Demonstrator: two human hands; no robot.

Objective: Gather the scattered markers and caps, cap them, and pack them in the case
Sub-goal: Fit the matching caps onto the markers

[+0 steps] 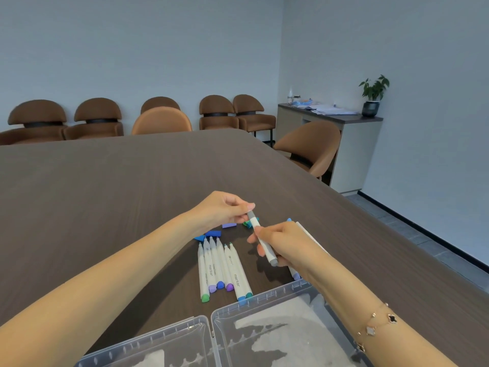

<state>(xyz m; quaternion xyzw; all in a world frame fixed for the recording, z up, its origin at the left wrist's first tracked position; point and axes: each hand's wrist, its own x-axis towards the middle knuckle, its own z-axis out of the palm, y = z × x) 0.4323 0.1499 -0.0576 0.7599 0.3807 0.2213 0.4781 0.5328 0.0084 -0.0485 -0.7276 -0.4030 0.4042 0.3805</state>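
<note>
While the right hand (284, 242) clamps its fingers round the white barrel of the grey marker (262, 238), the left hand (225, 207) pinches the grey cap (250, 215) at its far tip. It looks light, stiff and smooth, so a mid-barrel grip should resist slipping. Held above the table, it hangs just beyond the clear case (264, 300); more markers (222, 268) lie beside that case, loose caps (213, 233) past them.

Markers (223, 271) on table (105, 197), behind open case (264, 332), caps (211, 233) beyond.
</note>
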